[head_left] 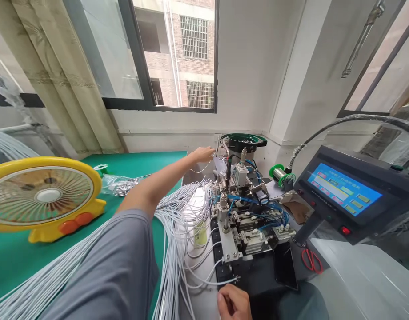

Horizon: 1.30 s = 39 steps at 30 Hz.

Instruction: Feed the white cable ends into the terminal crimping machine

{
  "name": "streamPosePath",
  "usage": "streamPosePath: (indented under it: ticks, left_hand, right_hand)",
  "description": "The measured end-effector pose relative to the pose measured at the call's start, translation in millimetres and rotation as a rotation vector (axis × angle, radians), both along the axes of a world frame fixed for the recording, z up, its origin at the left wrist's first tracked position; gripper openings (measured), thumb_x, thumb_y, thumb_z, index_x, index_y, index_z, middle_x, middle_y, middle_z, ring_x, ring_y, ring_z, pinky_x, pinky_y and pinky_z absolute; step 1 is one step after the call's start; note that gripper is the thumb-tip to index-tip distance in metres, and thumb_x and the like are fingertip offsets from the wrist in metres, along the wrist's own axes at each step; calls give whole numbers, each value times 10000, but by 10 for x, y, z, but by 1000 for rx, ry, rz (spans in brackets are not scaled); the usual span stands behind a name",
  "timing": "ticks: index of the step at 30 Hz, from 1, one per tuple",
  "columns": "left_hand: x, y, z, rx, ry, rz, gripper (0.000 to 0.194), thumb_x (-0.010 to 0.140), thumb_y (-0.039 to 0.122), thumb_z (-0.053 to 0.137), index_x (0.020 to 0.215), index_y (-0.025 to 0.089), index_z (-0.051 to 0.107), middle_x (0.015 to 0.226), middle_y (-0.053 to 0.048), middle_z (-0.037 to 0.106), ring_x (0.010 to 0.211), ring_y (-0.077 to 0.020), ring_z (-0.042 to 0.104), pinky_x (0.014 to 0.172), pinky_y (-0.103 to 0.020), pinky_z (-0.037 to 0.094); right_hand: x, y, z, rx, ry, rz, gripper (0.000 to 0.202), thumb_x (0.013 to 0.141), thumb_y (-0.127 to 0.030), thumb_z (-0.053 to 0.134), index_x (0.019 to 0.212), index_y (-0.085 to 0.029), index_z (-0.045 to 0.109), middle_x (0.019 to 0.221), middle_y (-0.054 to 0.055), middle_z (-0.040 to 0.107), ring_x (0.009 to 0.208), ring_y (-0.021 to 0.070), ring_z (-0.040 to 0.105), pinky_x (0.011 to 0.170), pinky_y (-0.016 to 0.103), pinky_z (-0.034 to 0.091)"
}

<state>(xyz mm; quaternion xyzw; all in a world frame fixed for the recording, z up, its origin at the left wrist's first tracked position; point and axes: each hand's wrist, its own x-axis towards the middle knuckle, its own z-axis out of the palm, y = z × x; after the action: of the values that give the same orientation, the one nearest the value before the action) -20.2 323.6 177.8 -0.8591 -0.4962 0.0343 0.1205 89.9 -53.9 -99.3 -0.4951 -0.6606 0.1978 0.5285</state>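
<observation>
My left arm stretches across the green table (164, 158), and my left hand (204, 154) is beside the far end of the machine. Its fingers are drawn together; a thin white cord (202, 170) curves just below the fingertips, and I cannot see whether they grip it. At the lower edge, my right hand (236, 302) is loosely curled with nothing visible in it. Just above it, a white cable (211, 283) ends at the near side of the machine (229, 244). Many similar cables lie in a bundle (171, 249) left of the machine.
A yellow fan (46, 195) and a bag of metal parts (122, 184) stand on the left. Behind the machine is a round green feeder bowl (242, 138). To the right are a wire spool (281, 174), a control screen (344, 186), red-handled scissors (311, 261) and a black phone-like slab (285, 266).
</observation>
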Motion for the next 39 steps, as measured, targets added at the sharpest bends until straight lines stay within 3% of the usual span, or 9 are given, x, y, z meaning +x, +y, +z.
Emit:
streamPosePath:
  ticks: [6, 11, 16, 19, 21, 23, 27, 31, 39]
  left_hand:
    - [-240, -584, -133, 69, -210, 73, 379, 892, 284, 405, 1230, 180, 539, 1218, -102, 546, 940, -205, 605, 801, -287, 442]
    - [-315, -1513, -335, 139, -427, 106, 344, 921, 223, 303, 926, 122, 632, 878, -65, 636, 768, -139, 569, 666, -230, 398]
    - [-214, -2549, -679, -229, -503, -259, 301, 882, 267, 448, 658, 141, 604, 624, 2, 587, 552, -85, 479, 539, -207, 311]
    - [-128, -2938, -907, -369, -364, -364, 196, 857, 192, 490, 748, 156, 649, 748, -13, 645, 623, -96, 543, 559, -210, 319]
    - [-82, -3057, -1064, -391, -259, -393, 192, 855, 162, 482, 775, 155, 657, 806, -32, 653, 669, -115, 575, 559, -220, 318]
    - [-41, -3087, -1222, -389, -176, -395, 198, 851, 140, 471, 766, 144, 650, 818, -45, 644, 680, -127, 586, 544, -227, 310]
    - [30, -3062, -1443, -410, -107, -442, 206, 830, 98, 455, 731, 134, 632, 788, -44, 621, 657, -119, 579, 512, -224, 305]
    - [68, -3078, -1495, -447, -67, -488, 208, 794, 74, 451, 727, 132, 639, 763, -47, 617, 593, -106, 553, 496, -228, 314]
    - [90, -3130, -1676, -391, -114, -484, 188, 751, 115, 490, 670, 142, 658, 650, -46, 599, 528, -119, 522, 491, -249, 329]
  right_hand:
    - [118, -93, 271, -118, 10, 112, 283, 872, -255, 441, 620, -165, 534, 535, -13, 473, 491, 82, 427, 485, 201, 298]
    - [153, -139, 297, -125, 20, 155, 280, 877, -261, 455, 632, -155, 539, 547, -23, 445, 507, 72, 401, 500, 200, 284]
    - [294, -184, 388, -161, 201, 178, 307, 860, -303, 482, 606, -145, 552, 537, -19, 453, 507, 75, 409, 489, 201, 305]
    - [557, -156, 490, -271, 476, -53, 296, 839, -358, 504, 651, -141, 578, 502, -39, 411, 468, 68, 357, 450, 203, 273]
    - [772, -78, 527, -306, 576, -245, 269, 810, -371, 528, 694, -138, 595, 487, -56, 379, 456, 61, 327, 448, 204, 255]
    - [958, 33, 510, -417, 535, -280, 243, 739, -365, 569, 691, -132, 613, 504, -49, 418, 464, 60, 341, 445, 207, 243]
    - [1076, 221, 387, -660, 449, -125, 281, 648, -399, 568, 723, -134, 623, 586, -14, 519, 497, 82, 437, 461, 221, 305]
    - [954, 287, 306, -744, 374, -36, 316, 652, -462, 525, 698, -155, 584, 583, -11, 519, 497, 98, 459, 463, 231, 319]
    - [852, 264, 295, -646, 283, 145, 346, 775, -453, 452, 551, -199, 383, 500, -50, 342, 496, 81, 316, 498, 231, 264]
